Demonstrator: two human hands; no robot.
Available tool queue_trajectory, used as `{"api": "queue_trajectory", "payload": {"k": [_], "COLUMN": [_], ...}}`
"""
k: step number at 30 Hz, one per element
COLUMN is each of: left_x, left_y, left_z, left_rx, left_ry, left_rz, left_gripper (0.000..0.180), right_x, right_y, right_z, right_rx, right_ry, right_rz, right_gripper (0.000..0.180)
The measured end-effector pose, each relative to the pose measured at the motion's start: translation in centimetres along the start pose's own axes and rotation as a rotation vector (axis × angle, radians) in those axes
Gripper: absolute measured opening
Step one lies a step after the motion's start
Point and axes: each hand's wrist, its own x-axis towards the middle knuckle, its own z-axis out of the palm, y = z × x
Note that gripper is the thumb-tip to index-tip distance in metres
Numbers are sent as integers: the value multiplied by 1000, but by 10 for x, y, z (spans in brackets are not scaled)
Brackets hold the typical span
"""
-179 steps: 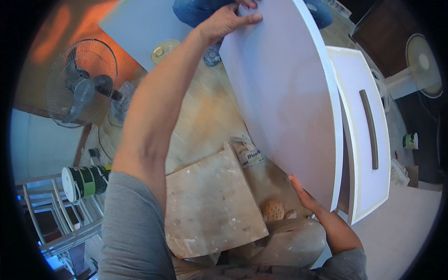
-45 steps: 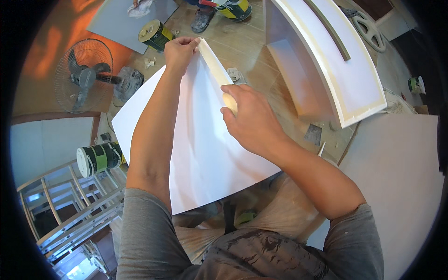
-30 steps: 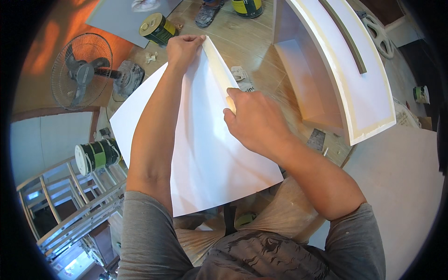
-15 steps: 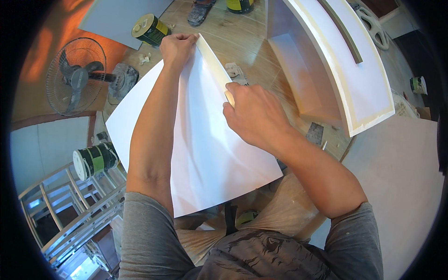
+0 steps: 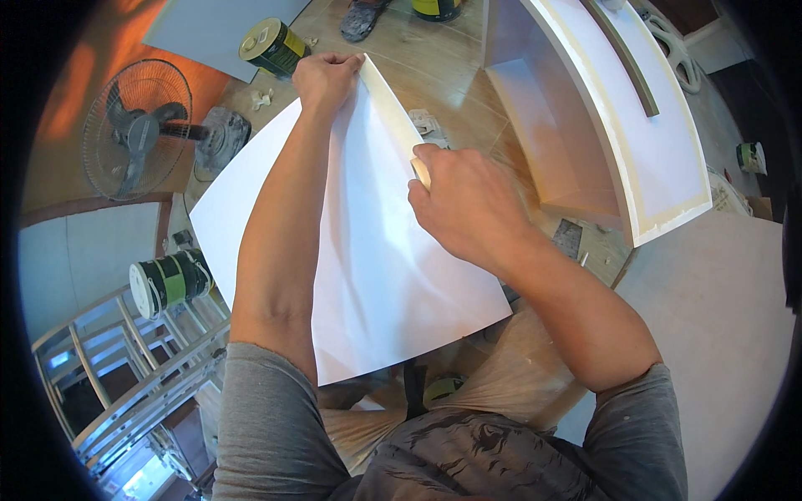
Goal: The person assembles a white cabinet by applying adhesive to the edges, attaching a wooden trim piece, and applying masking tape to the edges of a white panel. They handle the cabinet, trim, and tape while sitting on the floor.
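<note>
A large white panel [image 5: 368, 275] lies tilted across my lap, with one corner pointing away from me. My left hand [image 5: 324, 79] grips that far corner. My right hand [image 5: 459, 200] is closed on a small pale block [image 5: 420, 171] and presses it against the panel's right edge, a little below the corner. My left forearm lies along the panel's face.
A white curved cabinet piece [image 5: 652, 150] stands at the right. On the floor are a standing fan [image 5: 138, 138], a paint can [image 5: 271, 46], a green-banded can [image 5: 171, 280] and a grey board [image 5: 209, 29]. A metal rack [image 5: 125, 376] is lower left. Another person's foot [image 5: 363, 18] shows at the top.
Six seconds ago I held the panel raised by two opposite edges. It has since come down onto my lap, and my right hand with the block has shifted only slightly along the edge.
</note>
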Motion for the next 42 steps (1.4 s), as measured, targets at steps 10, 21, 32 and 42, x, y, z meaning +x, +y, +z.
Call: {"api": "queue_trajectory", "payload": {"k": [10,21,32,42], "left_x": [6,-44,-49,-39], "left_y": [5,-20,-32,-41], "left_z": [1,4,7,11], "left_rx": [18,490,548,549], "left_ry": [82,72,-93,-120], "left_rz": [-176,636,575,585], "left_gripper": [34,42,57,59], "right_x": [0,-6,-40,-168], "right_y": [2,6,17,36], "right_z": [5,3,15,12], "right_rx": [-59,-50,-2,-46], "right_ry": [36,-60,34,64], "right_rz": [-30,-53,-123,49], "right_gripper": [21,29,44,51]}}
